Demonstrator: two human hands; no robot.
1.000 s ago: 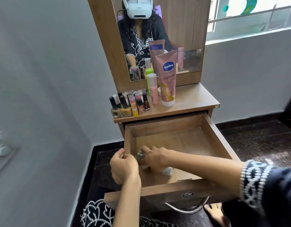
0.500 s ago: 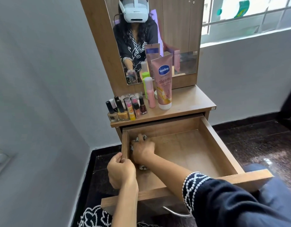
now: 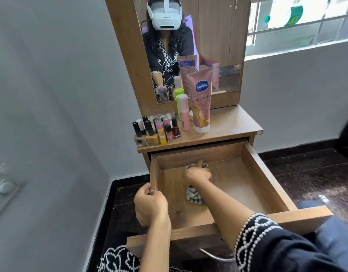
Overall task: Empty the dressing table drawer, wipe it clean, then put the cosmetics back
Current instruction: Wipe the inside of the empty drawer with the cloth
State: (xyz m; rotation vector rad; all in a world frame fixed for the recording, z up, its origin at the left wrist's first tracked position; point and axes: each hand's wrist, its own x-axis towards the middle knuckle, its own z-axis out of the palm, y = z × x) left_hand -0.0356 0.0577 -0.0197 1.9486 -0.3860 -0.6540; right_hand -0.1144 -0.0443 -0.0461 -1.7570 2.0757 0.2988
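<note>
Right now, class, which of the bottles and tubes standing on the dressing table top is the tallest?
The pink Vaseline tube, standing cap-down at the right end of the group. It rises well above the pink roll-on bottle beside it and the small nail polish bottles to its left.

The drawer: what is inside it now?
Inside the drawer are the right hand and the cloth it grips; the forearm covers part of the floor.

Mirror (image 3: 212,46), window (image 3: 302,18), dark floor (image 3: 316,173)
</note>
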